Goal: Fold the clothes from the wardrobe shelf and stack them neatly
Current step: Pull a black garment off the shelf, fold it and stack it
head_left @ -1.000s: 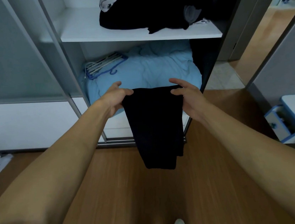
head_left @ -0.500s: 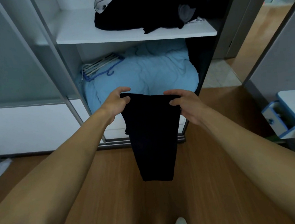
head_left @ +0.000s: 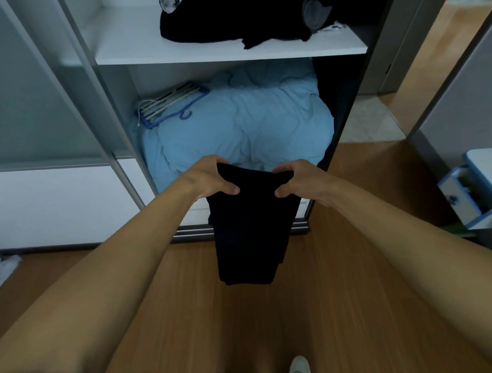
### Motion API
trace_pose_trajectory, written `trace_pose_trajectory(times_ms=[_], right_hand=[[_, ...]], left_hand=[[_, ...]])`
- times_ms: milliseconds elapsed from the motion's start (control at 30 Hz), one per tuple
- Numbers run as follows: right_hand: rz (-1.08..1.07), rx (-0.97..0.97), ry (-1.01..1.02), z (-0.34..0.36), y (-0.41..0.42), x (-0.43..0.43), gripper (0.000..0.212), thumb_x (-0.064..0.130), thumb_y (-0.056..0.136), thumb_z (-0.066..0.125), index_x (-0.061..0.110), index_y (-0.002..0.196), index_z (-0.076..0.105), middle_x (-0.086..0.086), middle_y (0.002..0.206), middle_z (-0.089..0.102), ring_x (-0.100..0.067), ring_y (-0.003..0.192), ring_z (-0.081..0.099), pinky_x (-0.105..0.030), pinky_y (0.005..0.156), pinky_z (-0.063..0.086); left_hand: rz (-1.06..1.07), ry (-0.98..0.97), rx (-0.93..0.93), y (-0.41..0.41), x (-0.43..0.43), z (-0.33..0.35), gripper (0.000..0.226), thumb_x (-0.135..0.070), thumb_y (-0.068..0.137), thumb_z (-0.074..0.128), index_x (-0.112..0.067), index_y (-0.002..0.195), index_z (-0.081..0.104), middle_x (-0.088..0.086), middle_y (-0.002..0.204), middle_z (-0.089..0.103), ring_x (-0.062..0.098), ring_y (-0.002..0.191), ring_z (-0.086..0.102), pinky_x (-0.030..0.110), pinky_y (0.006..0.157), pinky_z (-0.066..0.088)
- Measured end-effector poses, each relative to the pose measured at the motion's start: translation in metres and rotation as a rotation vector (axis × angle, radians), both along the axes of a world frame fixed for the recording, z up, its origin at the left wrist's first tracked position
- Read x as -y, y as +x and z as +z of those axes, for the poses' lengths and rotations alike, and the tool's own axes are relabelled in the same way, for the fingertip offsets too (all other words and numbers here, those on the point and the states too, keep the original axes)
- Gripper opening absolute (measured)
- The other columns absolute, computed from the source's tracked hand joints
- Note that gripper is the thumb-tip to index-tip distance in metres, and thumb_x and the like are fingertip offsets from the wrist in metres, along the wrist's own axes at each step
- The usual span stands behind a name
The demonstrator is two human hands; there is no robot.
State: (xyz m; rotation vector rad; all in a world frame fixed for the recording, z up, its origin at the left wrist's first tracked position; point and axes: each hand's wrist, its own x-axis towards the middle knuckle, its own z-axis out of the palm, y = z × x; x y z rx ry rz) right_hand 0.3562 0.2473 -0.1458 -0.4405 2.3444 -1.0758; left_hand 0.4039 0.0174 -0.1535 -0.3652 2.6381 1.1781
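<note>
A dark folded garment (head_left: pixel 249 232) hangs in front of me over the wooden floor. My left hand (head_left: pixel 208 178) grips its top left corner, thumb on the near side. My right hand (head_left: pixel 299 179) pinches its top right corner. Both hands are close together, just before the open wardrobe. On the white wardrobe shelf (head_left: pixel 134 42) above lies a loose heap of black clothes (head_left: pixel 235 11), with a grey piece tucked in at its right.
Below the shelf a light blue quilt (head_left: pixel 240 125) fills the lower compartment, with plastic hangers (head_left: pixel 169 102) on its left. A sliding door frame (head_left: pixel 86 82) stands left. A blue and white cabinet (head_left: pixel 486 187) is at the right. Crumpled paper (head_left: pixel 2 270) lies on the floor.
Both hands have drawn closer together and lowered a little with the garment, whose top edge now bunches between them. My view has tipped slightly downward.
</note>
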Motion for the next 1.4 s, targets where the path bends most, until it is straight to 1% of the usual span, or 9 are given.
trace_pose_trajectory(times_ms=[200,367,533,767,900,1067,1233,1300,1400], right_hand=[[0.012,0.058,0.019,-0.001,0.001,0.0,0.06,0.0,0.08,0.077,0.007,0.136,0.055,-0.003,0.125,0.06,-0.014,0.107,0.056,-0.017,0.087,0.046],[-0.178,0.299,-0.288,-0.003,0.004,0.001,0.046,-0.004,0.087,0.07,0.006,0.131,0.059,-0.013,0.12,0.066,-0.018,0.098,0.066,-0.019,0.077,0.057],[-0.295,0.361,-0.297,-0.002,-0.001,0.002,0.031,0.002,0.094,0.062,0.009,0.123,0.067,-0.007,0.108,0.069,-0.015,0.091,0.065,-0.023,0.07,0.056],[-0.188,0.308,-0.203,-0.006,0.004,0.002,0.053,-0.001,0.084,0.074,0.016,0.13,0.057,-0.004,0.112,0.065,-0.015,0.096,0.066,-0.026,0.071,0.058],[-0.157,0.273,-0.129,-0.01,0.004,0.003,0.062,-0.005,0.079,0.076,0.005,0.136,0.054,-0.015,0.12,0.066,-0.026,0.108,0.066,-0.034,0.088,0.057],[-0.095,0.257,-0.043,-0.01,0.004,0.003,0.072,-0.001,0.076,0.081,0.005,0.14,0.05,-0.012,0.121,0.064,-0.023,0.105,0.065,-0.025,0.08,0.057],[-0.015,0.072,0.127,-0.009,0.006,0.007,0.065,0.007,0.078,0.081,0.004,0.136,0.052,-0.012,0.126,0.059,-0.018,0.106,0.056,-0.02,0.081,0.047],[-0.011,0.018,0.18,-0.007,0.007,0.009,0.052,0.007,0.081,0.078,0.001,0.128,0.057,-0.014,0.121,0.062,-0.024,0.108,0.059,-0.026,0.086,0.048],[0.021,-0.06,0.253,-0.003,0.006,0.012,0.03,0.0,0.086,0.067,-0.011,0.114,0.064,-0.016,0.099,0.062,-0.026,0.091,0.06,-0.028,0.072,0.045]], left_hand=[[0.022,0.017,0.007,0.002,0.007,-0.005,0.074,-0.021,0.069,0.091,-0.013,0.133,0.055,-0.001,0.121,0.056,0.013,0.108,0.052,0.016,0.085,0.04],[0.144,0.111,-0.037,0.009,0.016,-0.011,0.064,-0.026,0.069,0.091,-0.015,0.124,0.06,-0.001,0.12,0.053,0.014,0.107,0.052,0.015,0.073,0.04],[0.211,0.224,-0.036,0.012,0.015,-0.017,0.058,-0.025,0.067,0.092,-0.016,0.117,0.064,0.001,0.117,0.06,0.013,0.1,0.057,0.012,0.067,0.042],[0.204,0.295,-0.018,0.008,0.012,-0.017,0.044,-0.027,0.075,0.087,-0.022,0.112,0.064,0.006,0.119,0.064,0.023,0.113,0.062,0.035,0.104,0.049],[0.023,0.196,0.08,0.009,0.016,-0.01,0.072,-0.027,0.068,0.091,-0.024,0.131,0.056,0.0,0.127,0.059,0.016,0.115,0.056,0.023,0.1,0.044],[-0.071,-0.042,0.16,0.01,0.013,-0.009,0.088,-0.026,0.067,0.091,-0.013,0.142,0.049,0.003,0.133,0.057,0.022,0.124,0.053,0.032,0.109,0.041],[-0.063,-0.122,0.101,0.009,0.008,-0.011,0.031,-0.018,0.073,0.087,-0.011,0.09,0.062,0.002,0.089,0.062,0.02,0.092,0.059,0.023,0.066,0.043],[-0.03,-0.132,0.075,0.009,0.007,-0.013,0.032,-0.017,0.075,0.087,-0.009,0.096,0.063,0.003,0.093,0.061,0.02,0.093,0.058,0.024,0.073,0.043],[0.02,-0.159,0.018,0.007,0.007,-0.012,0.038,-0.02,0.074,0.087,-0.009,0.102,0.065,0.002,0.095,0.06,0.017,0.089,0.056,0.021,0.072,0.042]])
